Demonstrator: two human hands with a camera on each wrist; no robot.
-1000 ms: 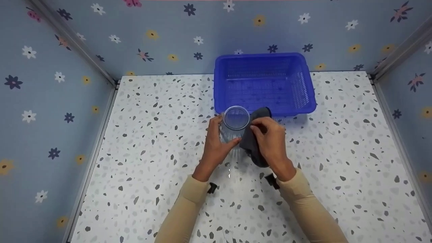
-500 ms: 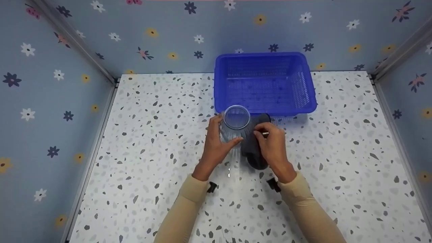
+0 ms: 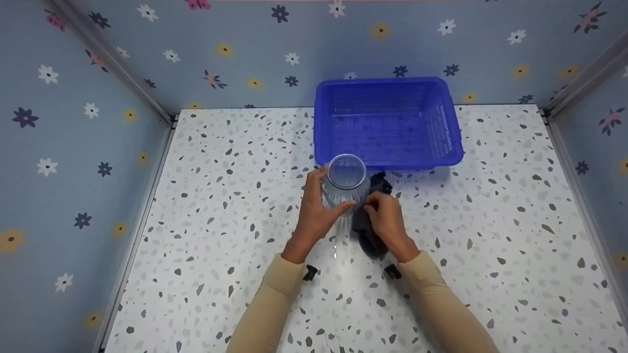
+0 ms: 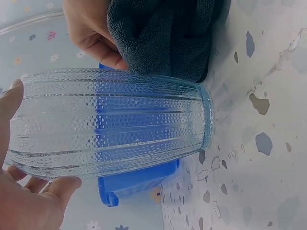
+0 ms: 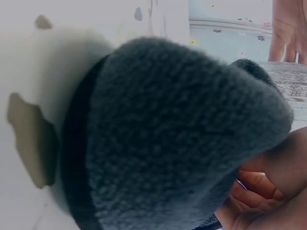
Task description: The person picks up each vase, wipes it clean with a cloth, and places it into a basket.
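Note:
A clear ribbed glass vase (image 4: 139, 120) with a dotted texture stands upright on the table, its round mouth facing up in the head view. My left hand (image 3: 314, 208) grips the vase from its left side, thumb in front and fingers behind. A dark grey terry cloth (image 5: 177, 139) hangs bunched at the vase's right side. My right hand (image 3: 389, 218) pinches the cloth and holds it against the glass; in the left wrist view the cloth (image 4: 163, 38) touches the vase wall and reaches down near the base.
Just behind the vase stands a blue plastic basket (image 3: 446, 162) with slotted sides. The white speckled table (image 3: 235, 196) stretches out on both sides of the hands. Flower-patterned walls (image 3: 265, 29) enclose the back and sides.
My right hand has slid down and slightly toward me along the vase with the cloth, which is now more bunched and lower. My left hand keeps its grip on the vase.

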